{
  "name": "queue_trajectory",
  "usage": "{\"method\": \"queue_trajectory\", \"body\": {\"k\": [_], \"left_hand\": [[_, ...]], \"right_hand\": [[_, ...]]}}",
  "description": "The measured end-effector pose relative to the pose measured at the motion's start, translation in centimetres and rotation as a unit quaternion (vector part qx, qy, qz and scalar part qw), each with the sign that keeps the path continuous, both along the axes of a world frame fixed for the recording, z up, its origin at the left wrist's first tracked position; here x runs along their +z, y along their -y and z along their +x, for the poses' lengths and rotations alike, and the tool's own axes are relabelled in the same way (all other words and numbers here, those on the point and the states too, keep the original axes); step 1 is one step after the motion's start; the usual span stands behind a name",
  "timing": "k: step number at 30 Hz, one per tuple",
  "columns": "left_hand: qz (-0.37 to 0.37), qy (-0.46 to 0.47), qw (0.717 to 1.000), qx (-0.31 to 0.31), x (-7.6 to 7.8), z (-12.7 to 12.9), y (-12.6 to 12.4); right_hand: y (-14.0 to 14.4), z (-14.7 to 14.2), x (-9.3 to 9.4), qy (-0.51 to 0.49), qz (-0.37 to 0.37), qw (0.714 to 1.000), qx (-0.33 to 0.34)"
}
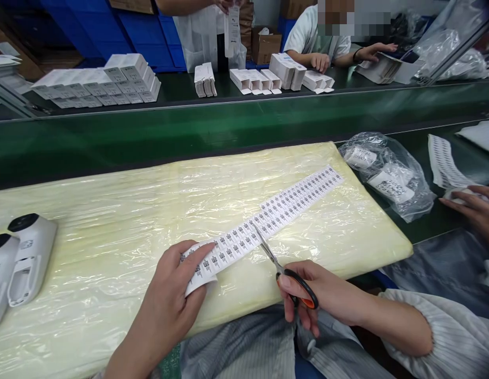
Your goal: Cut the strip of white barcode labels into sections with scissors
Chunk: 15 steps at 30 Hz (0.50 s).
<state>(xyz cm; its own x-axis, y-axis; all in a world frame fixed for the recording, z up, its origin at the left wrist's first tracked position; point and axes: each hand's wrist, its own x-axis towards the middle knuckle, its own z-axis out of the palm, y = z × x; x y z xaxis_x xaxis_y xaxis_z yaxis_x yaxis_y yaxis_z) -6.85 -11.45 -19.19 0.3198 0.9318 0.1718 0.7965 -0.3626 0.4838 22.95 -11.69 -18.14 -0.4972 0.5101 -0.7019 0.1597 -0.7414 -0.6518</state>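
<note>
Right hand (327, 297) fingers looped in black-orange scissors (283, 271), blades on long white barcode label strip (276, 210); left hand (169, 295) fingers pinching strip end over plastic-wrapped yellow pad (110, 237).

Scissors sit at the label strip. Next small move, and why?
Probably close the black-and-orange-handled scissors to cut across the long white strip of printed labels. The blades stand open at the strip's near edge, the right hand is in the handles, and the left hand pins the strip's near end on the plastic-wrapped yellow pad.
</note>
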Motion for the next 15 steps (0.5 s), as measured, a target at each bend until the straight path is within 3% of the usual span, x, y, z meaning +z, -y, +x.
{"method": "queue_trajectory", "body": {"k": [15], "left_hand": [[-0.002,-0.009,1.0,-0.002,0.03,-0.04,0.02]], "right_hand": [[-0.4,0.16,0.05,0.017,-0.003,1.0,0.0]]}}
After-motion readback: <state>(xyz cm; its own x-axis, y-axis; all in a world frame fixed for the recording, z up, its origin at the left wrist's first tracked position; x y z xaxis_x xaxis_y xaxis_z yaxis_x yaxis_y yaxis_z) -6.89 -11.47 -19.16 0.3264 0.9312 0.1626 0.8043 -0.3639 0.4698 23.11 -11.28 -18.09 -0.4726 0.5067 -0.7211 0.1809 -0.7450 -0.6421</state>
